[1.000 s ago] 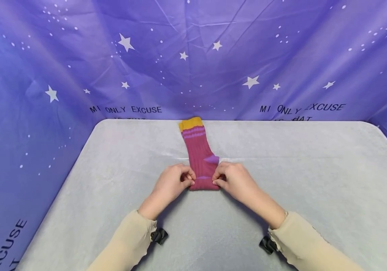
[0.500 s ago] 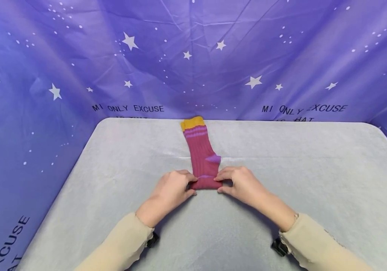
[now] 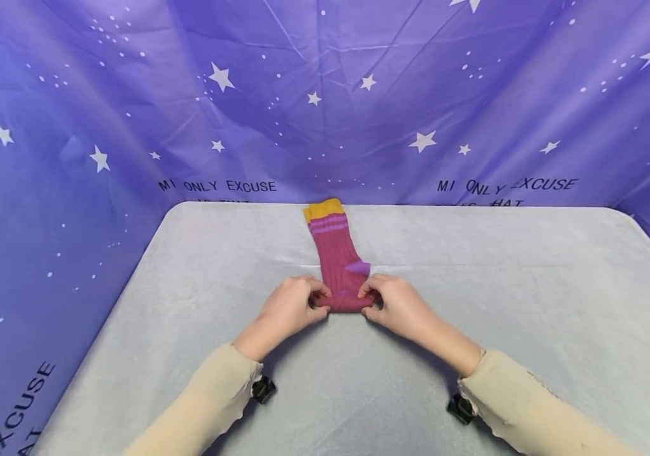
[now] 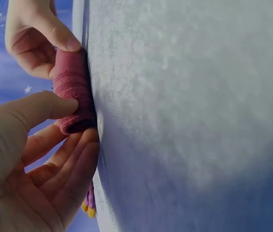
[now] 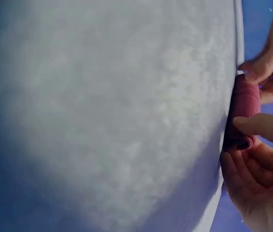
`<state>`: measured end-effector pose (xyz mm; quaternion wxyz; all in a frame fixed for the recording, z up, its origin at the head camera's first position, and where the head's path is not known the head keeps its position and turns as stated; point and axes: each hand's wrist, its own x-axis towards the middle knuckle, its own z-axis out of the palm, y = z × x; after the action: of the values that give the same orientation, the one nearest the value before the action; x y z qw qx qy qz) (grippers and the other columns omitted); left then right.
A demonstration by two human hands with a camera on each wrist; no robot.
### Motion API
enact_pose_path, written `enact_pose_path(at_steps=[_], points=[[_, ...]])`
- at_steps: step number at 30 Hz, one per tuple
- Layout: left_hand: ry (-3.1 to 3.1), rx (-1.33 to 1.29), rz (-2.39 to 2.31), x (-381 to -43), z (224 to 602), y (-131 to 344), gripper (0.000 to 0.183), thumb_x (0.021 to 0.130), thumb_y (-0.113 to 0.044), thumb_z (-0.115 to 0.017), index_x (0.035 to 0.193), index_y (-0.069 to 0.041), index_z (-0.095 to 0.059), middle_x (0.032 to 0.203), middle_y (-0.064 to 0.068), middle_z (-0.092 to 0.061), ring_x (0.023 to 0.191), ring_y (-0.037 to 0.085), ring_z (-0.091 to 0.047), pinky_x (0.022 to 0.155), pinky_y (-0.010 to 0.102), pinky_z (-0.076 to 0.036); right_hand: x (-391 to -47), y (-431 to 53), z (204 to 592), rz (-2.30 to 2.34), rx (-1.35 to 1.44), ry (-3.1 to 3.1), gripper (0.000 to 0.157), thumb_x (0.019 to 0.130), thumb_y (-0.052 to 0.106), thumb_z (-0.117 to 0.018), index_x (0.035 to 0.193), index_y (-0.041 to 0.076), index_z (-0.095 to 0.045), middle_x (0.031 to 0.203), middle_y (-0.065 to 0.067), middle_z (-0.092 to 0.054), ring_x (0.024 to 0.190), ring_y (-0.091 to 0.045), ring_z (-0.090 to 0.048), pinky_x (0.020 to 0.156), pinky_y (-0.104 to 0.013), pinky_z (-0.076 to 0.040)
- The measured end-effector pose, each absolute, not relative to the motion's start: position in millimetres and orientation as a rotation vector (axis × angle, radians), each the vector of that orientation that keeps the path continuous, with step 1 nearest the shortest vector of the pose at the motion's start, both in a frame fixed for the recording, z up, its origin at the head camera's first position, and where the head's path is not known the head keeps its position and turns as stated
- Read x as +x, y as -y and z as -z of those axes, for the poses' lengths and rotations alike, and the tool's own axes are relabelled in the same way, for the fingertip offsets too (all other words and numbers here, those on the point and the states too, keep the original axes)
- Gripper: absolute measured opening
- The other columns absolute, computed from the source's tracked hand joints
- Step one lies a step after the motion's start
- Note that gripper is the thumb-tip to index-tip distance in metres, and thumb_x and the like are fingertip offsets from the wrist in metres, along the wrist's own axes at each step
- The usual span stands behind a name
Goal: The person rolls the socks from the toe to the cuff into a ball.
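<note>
A maroon sock (image 3: 336, 259) with a yellow cuff, purple stripes and a purple heel patch lies on the table, its cuff toward the far edge. Its near end is rolled up into a thick bundle (image 4: 72, 89). At the left end of this roll my left hand (image 3: 287, 310) pinches it between thumb and fingers. My right hand (image 3: 401, 308) pinches the right end the same way. Both wrist views show each thumb on the near side of the roll (image 5: 246, 104), with fingers at its far side and end.
The table (image 3: 501, 297) has a pale grey cloth-like surface with rounded far corners. A purple-blue curtain (image 3: 325, 95) printed with stars and lettering hangs behind it and along the sides. Black devices (image 3: 264, 389) sit at both sleeve cuffs.
The near end has rolled a little farther up toward the heel, covering most of the thin purple line. Both hands loosened their fingers around the roll, then drew them in again.
</note>
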<state>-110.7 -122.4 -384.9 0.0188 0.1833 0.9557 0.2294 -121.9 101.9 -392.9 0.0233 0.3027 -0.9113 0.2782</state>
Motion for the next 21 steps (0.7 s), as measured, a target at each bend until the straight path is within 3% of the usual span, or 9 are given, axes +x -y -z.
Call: enact_pose_path(at_steps=[6,13,21], points=[[-2.945,0.500,-0.833,-108,383,125,0.016,0.082,-0.015,-0.080,0.097,-0.016,-0.074,0.099,0.000,-0.075,0.090,0.016,-0.070,0.082,0.033,-0.057,-124,-104,385,-1.096,0.865,2.834,0.016,0.077,0.005,-0.079,0.090,0.008,-0.071,0.085,-0.003,-0.071,0.073,-0.011,-0.062,0.067,-0.025,-0.055],[-2.823,0.450,-1.217,-97,374,128,0.018,0.085,-0.006,-0.074,0.102,-0.011,-0.071,0.098,0.004,-0.076,0.088,0.017,-0.072,0.076,0.024,-0.059,-113,-105,376,-1.417,0.707,2.813,0.015,0.082,0.006,-0.077,0.096,0.006,-0.073,0.089,-0.004,-0.072,0.076,-0.007,-0.062,0.070,-0.023,-0.057],[-2.678,0.322,-1.465,-76,371,128,0.021,0.084,-0.011,-0.079,0.104,-0.009,-0.072,0.094,0.006,-0.077,0.082,0.014,-0.072,0.069,0.018,-0.056,-98,-113,371,-1.833,0.557,2.723,0.018,0.087,0.006,-0.074,0.102,-0.001,-0.072,0.096,-0.015,-0.074,0.079,-0.004,-0.066,0.071,-0.020,-0.057]])
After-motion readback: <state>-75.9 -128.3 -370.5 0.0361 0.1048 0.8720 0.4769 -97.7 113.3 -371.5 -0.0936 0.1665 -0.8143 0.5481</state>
